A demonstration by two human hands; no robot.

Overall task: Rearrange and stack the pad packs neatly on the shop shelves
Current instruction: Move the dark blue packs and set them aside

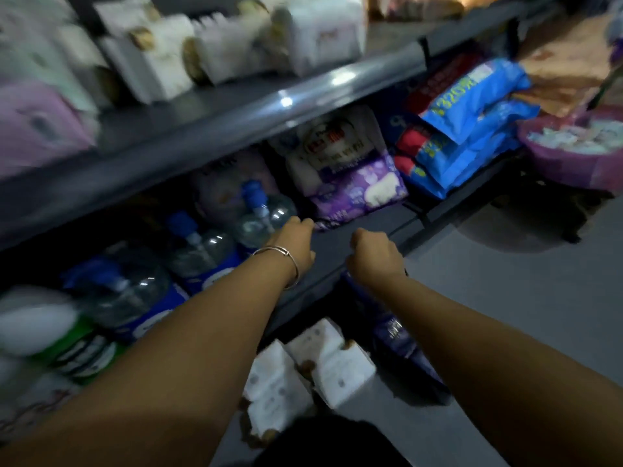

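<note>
Two hands out over the lower shelf, pad packs ahead.

Nearest me, white packs lie on the floor beside a dark purple pack. My left hand, bangle on the wrist, has its fingers curled by the purple pad pack's corner; I cannot tell if it grips. My right hand is curled, holding nothing. Bottles stand left; blue packs are stacked farther right.

Upper shelf carries tissue packs at eleven o'clock. On the lower shelf, bottles line up at nine, pad packs at twelve, bags stacked at two. Boxes sit on the floor at six.
</note>
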